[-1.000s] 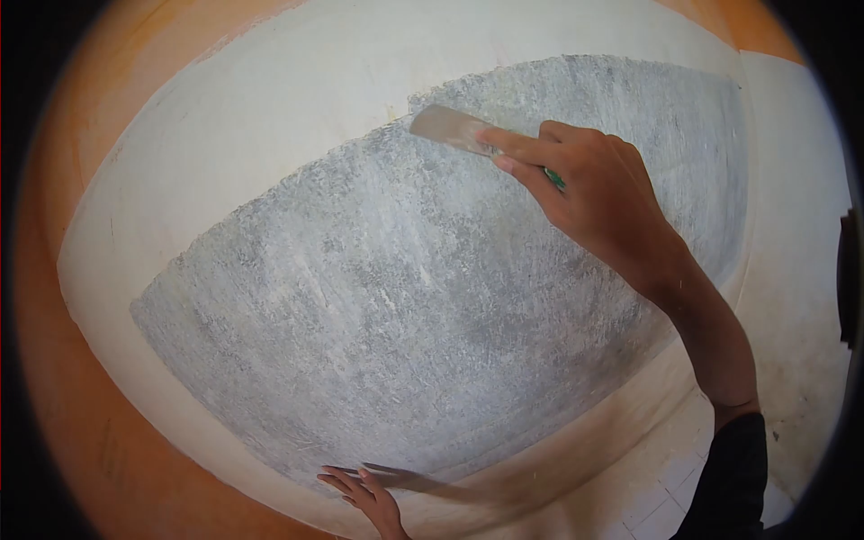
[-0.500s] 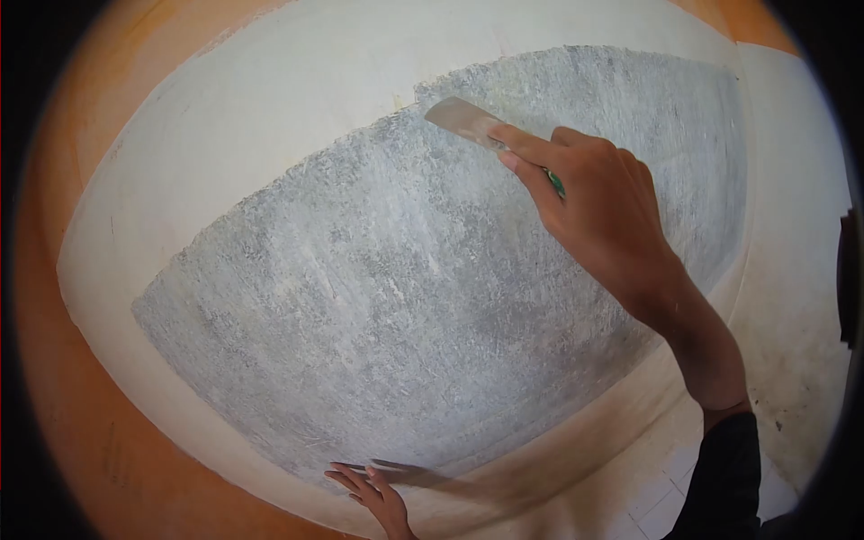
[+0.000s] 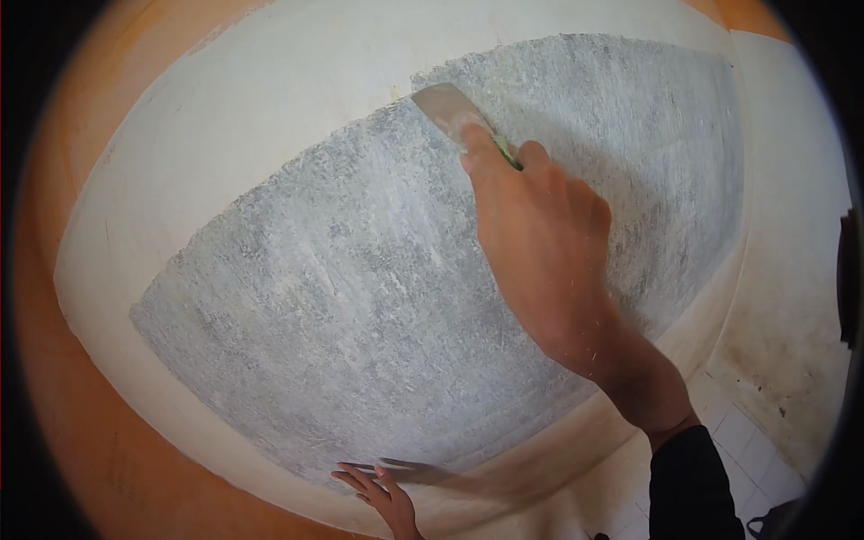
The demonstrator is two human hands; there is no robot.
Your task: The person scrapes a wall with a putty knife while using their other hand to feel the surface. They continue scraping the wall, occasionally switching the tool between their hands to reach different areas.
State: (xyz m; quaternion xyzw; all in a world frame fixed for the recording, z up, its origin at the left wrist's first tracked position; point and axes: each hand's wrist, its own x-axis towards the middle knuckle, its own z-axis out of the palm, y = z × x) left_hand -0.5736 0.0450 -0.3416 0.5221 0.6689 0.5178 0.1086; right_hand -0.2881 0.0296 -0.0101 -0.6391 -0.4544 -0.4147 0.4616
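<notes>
My right hand (image 3: 544,243) is closed round the green handle of a scraper (image 3: 445,108) with a wide flat metal blade. The blade lies at the upper edge of a rough grey patch (image 3: 360,288) on the wall, where the grey meets the white surface. Low in the view, my left hand (image 3: 387,499) has its fingers spread near the patch's bottom edge and holds nothing. Its shadow falls on the wall to the right.
White wall (image 3: 216,135) surrounds the grey patch, with orange wall (image 3: 90,387) beyond it on the left. Pale floor tiles (image 3: 751,450) show at the lower right, with a dark object (image 3: 776,520) near the corner. Another dark object (image 3: 848,279) stands at the right edge.
My right hand and forearm have moved left, and the scraper has turned, its blade slightly further up and left. My left hand stays almost where it was.
</notes>
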